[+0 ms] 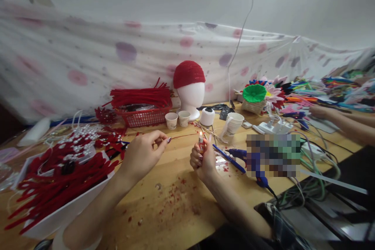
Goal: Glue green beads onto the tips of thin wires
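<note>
My left hand (148, 149) is closed in a pinch, thumb against fingers, on one end of a thin red strand (184, 136). From the fingertips the strand runs right, close to level, toward a small flame; whether it touches the flame I cannot tell. Wrapped around a red lighter (201, 143), my right hand (204, 158) holds it upright, lit at the top. Behind the hands stand two paper cups (171, 121) and a white foam head (190, 95) in a red wrapped cap (189, 74).
A white box (70, 203) of red fuzzy stems and pearl strings lies at left. Behind it is a red basket (143, 116). Right are a blue pen (230, 159), a blue glue gun (258, 170), cables and a power strip (275, 127). Another person's arm (342, 123) reaches in at far right.
</note>
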`<control>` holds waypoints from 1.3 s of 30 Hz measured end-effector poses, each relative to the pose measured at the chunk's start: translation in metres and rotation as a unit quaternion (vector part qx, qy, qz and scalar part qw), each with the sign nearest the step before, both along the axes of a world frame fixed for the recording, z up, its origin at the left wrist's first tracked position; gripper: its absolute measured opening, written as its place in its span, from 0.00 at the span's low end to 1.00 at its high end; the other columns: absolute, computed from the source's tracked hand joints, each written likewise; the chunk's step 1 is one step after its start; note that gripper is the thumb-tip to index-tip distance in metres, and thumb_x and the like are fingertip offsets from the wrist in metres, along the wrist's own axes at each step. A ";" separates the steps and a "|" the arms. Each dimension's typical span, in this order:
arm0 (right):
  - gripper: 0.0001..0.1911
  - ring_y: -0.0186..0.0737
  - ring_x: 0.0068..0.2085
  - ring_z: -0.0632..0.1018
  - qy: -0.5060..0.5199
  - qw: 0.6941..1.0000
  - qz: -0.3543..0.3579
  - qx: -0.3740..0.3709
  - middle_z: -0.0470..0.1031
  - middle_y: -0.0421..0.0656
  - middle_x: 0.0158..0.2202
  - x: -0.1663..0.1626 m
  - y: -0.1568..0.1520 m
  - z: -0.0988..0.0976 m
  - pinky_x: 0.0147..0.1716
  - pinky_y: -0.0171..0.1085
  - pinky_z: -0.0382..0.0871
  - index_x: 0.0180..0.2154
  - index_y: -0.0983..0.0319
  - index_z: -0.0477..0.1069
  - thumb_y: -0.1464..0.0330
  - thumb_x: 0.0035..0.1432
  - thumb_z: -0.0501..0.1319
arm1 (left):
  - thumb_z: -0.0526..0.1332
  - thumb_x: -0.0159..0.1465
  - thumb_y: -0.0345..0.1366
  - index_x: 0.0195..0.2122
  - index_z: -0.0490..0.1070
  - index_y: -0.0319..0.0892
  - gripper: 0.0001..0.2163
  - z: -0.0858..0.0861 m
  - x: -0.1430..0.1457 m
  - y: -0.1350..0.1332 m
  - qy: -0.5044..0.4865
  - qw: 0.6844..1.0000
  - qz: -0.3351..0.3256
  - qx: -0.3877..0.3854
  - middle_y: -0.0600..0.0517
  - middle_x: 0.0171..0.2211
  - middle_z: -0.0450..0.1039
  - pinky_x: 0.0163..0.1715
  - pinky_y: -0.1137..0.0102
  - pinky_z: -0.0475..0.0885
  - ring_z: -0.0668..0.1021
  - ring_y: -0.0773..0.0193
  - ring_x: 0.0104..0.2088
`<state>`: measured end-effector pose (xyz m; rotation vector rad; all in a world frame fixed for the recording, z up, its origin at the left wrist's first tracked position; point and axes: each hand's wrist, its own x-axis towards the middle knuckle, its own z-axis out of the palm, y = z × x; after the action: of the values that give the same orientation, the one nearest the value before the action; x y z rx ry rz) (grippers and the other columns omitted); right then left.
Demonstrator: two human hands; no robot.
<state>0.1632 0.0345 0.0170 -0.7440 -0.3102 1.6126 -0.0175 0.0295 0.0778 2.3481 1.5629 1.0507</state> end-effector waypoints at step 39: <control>0.23 0.25 0.10 0.46 -0.052 0.998 -0.002 0.042 0.48 0.30 0.08 -0.001 -0.001 -0.005 0.10 0.29 0.38 0.14 0.60 0.58 0.56 0.55 0.49 | 0.58 0.62 0.40 0.32 0.73 0.45 0.07 0.003 -0.001 -0.004 -0.004 1.000 -0.007 -0.015 0.55 0.26 0.77 0.24 0.72 0.61 0.74 0.65 0.25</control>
<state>0.1620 0.0339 0.0117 -0.7641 -0.4485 1.5496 -0.0185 0.0254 0.0811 2.3280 1.5468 1.0245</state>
